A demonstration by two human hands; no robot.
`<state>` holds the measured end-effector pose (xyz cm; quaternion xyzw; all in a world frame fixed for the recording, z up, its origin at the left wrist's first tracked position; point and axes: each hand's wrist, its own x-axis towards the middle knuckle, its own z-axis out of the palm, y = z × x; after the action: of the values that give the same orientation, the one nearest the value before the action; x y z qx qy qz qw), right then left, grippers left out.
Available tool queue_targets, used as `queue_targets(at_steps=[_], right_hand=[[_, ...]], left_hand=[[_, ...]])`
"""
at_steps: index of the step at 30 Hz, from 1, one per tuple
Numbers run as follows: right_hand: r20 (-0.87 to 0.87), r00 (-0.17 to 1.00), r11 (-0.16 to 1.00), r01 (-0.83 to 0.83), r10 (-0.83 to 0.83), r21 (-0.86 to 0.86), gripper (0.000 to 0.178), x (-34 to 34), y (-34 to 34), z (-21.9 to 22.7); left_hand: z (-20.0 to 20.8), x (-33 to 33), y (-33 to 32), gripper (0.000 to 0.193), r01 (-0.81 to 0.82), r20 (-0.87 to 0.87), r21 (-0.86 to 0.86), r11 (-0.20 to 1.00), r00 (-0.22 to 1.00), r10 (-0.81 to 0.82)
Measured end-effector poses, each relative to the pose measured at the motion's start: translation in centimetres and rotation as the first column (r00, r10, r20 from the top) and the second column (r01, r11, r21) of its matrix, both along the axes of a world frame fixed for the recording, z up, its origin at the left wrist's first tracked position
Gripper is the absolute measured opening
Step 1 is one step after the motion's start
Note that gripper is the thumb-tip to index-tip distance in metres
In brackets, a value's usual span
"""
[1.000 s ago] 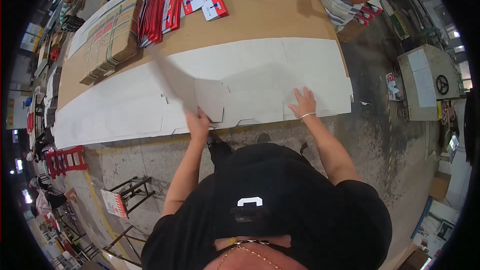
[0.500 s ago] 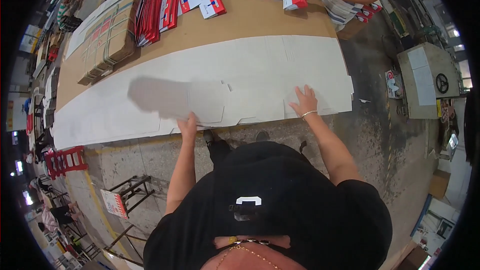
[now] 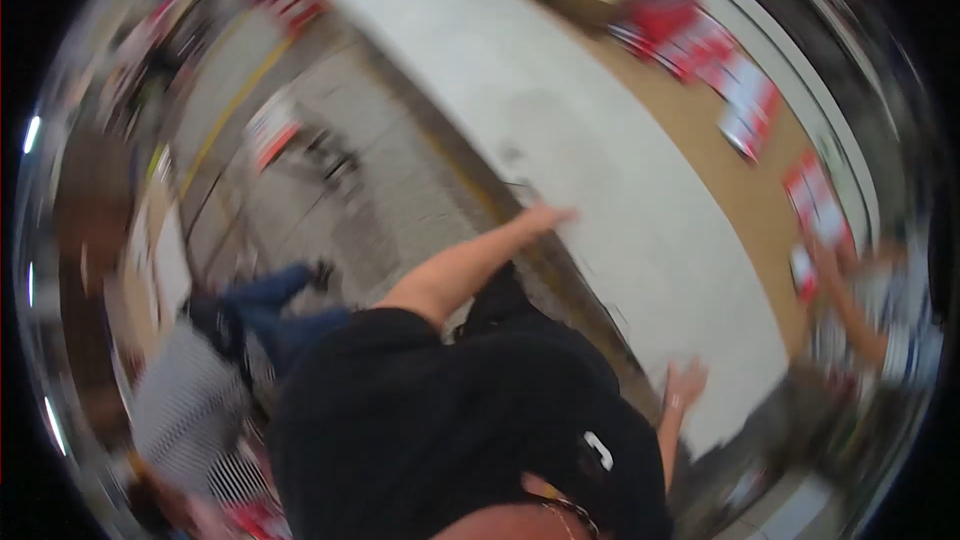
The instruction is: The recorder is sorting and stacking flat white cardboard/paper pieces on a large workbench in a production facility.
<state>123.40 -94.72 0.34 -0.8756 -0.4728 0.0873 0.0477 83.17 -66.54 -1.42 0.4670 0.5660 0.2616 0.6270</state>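
Observation:
Motion smears the whole view. Long white cardboard sheets (image 3: 640, 200) lie along the near side of the table, running slantwise from upper left to lower right. At their near edge, about midway along, is my left hand (image 3: 550, 218), a finger or thumb reaching over the white surface; whether it grips a sheet is too blurred to see. My right hand (image 3: 686, 383) is over the sheets' lower right end, fingers apart and nothing visible in them.
Red and white folded cards (image 3: 735, 90) lie on the brown board (image 3: 700, 140) beyond. A co-worker's hands (image 3: 825, 258) handle similar cards at right. Another person in a striped top (image 3: 195, 385) is behind me at left, near a stand with a red-white panel (image 3: 272, 130).
The view has swung round sharply, so the table now slants across the right half. A person behind me has come into view. My hands remain along the sheets' near edge.

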Motion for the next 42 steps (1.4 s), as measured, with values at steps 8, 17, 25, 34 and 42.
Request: queue_targets(at_steps=[8, 17, 25, 34, 42], right_hand=[[0.041, 0.997, 0.974, -0.051, 0.061, -0.219, 0.073, 1.9, 2.5, 0.0], [-0.013, 0.996, 0.986, -0.091, 0.090, -0.139, 0.064, 3.7, 3.8, 3.6], [-0.093, 0.974, 0.946, -0.222, 0.205, -0.235, 0.062, 11.1, 3.3, 3.0], [-0.192, 0.890, 0.831, -0.456, 0.414, -0.318, 0.061, 10.5, 12.1, 4.6], [-0.261, 0.820, 0.705, -0.572, 0.509, -0.421, 0.060, 4.1, 19.6, 5.4]], left_hand=[[-0.8, -0.4, -0.5, 0.067, -0.113, 0.313, -0.001, 0.994, 0.944, 0.108], [-2.4, 1.4, 0.3, 0.064, -0.189, 0.283, 0.091, 0.978, 0.946, 0.156], [-1.1, 1.2, -0.1, 0.060, -0.231, 0.235, 0.147, 0.962, 0.953, 0.193], [-6.3, 3.9, 1.1, 0.054, -0.316, 0.206, 0.118, 0.941, 0.935, 0.288], [-3.6, 5.2, 1.2, 0.052, -0.270, 0.027, 0.012, 0.963, 0.963, 0.269]])
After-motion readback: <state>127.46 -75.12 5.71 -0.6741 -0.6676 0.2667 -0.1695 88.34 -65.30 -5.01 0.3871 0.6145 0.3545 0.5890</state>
